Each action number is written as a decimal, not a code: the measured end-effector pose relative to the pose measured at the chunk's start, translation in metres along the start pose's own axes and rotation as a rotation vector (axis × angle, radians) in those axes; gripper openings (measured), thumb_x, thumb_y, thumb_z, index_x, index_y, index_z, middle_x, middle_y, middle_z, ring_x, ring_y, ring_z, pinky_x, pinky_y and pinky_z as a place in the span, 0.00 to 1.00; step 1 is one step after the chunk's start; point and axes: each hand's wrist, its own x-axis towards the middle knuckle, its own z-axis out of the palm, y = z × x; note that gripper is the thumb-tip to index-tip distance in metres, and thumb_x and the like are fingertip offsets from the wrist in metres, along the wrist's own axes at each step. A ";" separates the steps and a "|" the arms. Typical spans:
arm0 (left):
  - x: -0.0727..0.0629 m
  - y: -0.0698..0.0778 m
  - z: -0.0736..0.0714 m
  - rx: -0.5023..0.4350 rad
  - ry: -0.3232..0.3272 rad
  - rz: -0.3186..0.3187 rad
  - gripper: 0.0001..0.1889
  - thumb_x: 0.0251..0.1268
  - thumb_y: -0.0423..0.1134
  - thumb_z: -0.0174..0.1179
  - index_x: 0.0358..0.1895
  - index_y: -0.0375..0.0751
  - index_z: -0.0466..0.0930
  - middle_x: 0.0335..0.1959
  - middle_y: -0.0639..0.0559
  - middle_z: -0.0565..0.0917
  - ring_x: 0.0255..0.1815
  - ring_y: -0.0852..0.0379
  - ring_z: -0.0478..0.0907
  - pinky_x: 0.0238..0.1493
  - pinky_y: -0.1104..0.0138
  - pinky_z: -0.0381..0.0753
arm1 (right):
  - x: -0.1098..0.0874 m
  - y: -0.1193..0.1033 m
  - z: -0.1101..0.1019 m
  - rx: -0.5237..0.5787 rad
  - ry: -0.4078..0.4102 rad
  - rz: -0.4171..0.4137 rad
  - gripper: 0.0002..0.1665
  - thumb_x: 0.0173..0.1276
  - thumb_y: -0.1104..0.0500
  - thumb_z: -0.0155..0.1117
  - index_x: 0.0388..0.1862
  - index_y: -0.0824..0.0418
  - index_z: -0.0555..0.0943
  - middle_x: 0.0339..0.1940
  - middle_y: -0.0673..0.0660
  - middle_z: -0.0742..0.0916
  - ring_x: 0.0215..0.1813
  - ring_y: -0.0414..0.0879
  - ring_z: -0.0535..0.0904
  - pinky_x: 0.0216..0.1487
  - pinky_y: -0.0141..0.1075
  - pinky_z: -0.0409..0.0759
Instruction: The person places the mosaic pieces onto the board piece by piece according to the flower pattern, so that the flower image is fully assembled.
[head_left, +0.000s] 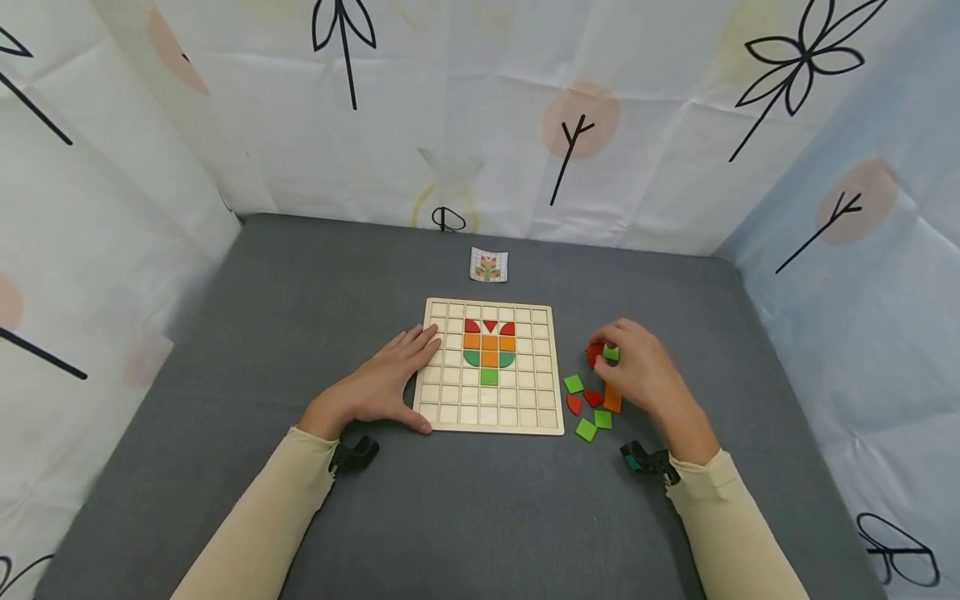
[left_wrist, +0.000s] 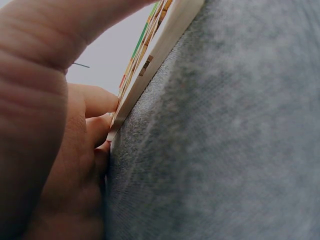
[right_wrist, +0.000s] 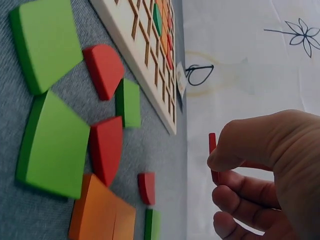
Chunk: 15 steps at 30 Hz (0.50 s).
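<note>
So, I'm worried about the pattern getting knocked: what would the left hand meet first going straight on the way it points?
Beyond bare squares of the board, the left hand would probably meet the pattern's upper-left red piece, though it might pass above.

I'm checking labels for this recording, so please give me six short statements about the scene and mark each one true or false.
1. The left hand touches the left edge of the board. True.
2. The right hand is empty. False: it pinches a red piece.
3. On the board, a light green square sits next to an orange square. True.
4. The loose pieces lie left of the board. False: they lie to its right.
5. The card lies on the board. False: it lies on the table, beyond the board.
6. Both sleeves are pale. True.
</note>
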 end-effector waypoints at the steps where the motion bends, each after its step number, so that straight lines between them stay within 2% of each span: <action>1: 0.000 0.000 0.000 -0.003 0.000 -0.001 0.74 0.48 0.69 0.82 0.90 0.36 0.46 0.91 0.44 0.41 0.90 0.43 0.33 0.87 0.47 0.37 | 0.000 -0.001 0.000 0.000 -0.002 -0.011 0.10 0.70 0.67 0.70 0.49 0.63 0.89 0.51 0.61 0.85 0.50 0.60 0.79 0.50 0.56 0.82; 15: 0.000 0.000 0.001 -0.008 0.000 0.001 0.74 0.48 0.69 0.83 0.90 0.36 0.46 0.91 0.44 0.40 0.90 0.44 0.33 0.87 0.47 0.36 | 0.010 -0.017 0.002 0.028 -0.040 -0.234 0.13 0.70 0.69 0.72 0.51 0.61 0.89 0.51 0.56 0.86 0.51 0.58 0.81 0.47 0.49 0.85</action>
